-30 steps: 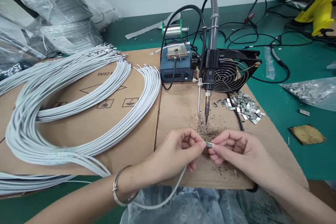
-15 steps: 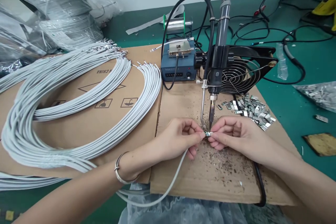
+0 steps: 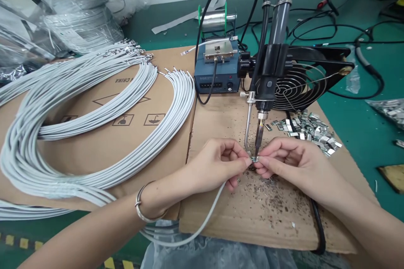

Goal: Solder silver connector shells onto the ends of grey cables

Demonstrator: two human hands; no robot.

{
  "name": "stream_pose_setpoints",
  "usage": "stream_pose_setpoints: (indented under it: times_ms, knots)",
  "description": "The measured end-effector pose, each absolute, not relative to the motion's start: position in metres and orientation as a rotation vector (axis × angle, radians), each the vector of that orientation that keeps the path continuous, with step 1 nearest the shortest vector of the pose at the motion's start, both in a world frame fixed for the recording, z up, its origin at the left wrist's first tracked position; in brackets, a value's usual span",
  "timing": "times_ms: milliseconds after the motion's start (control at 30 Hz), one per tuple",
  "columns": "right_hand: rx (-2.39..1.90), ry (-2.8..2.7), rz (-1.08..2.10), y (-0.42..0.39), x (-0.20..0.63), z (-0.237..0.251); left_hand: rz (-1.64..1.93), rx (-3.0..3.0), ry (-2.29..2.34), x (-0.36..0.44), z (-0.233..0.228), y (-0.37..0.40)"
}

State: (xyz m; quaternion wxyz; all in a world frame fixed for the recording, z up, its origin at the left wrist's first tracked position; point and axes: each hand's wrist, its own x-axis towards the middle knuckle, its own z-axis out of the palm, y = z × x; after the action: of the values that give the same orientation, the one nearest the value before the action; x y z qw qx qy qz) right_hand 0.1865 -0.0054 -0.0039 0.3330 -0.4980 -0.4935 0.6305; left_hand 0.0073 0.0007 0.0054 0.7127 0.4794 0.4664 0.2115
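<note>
My left hand [image 3: 222, 164] pinches a light grey cable [image 3: 210, 214] close to its end; the cable loops down toward my lap. Opposite it, my right hand [image 3: 288, 162] is closed on a small metal connector [image 3: 255, 159] that meets the cable end. The tip of a soldering iron [image 3: 259, 134], held upright in a stand, points down at the connector and looks to be touching it. Beside the iron, a thin metal feed tube [image 3: 248, 126] bends toward the same spot. My fingers partly hide the joint.
Loose metal connectors [image 3: 315, 132] lie in a pile behind my right hand, before a black fan [image 3: 296, 86]. A blue control box [image 3: 217, 75] and a solder spool [image 3: 214, 20] stand at the back. Bundled grey cables [image 3: 142, 155] cover the left cardboard [image 3: 91, 159].
The view has shifted slightly, so the iron, fan and pile sit further right and appear nearer. Both hands keep their grip, with the connector still under the iron's tip.
</note>
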Motion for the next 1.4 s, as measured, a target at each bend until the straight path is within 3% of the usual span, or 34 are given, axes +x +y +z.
stream_pose_setpoints:
  times_ms: [1400]
  knots:
    - [-1.354,-1.260,1.669,-0.0083,0.1887,-0.0019,0.463,0.979,1.081,0.0097,0.0080,-0.0004]
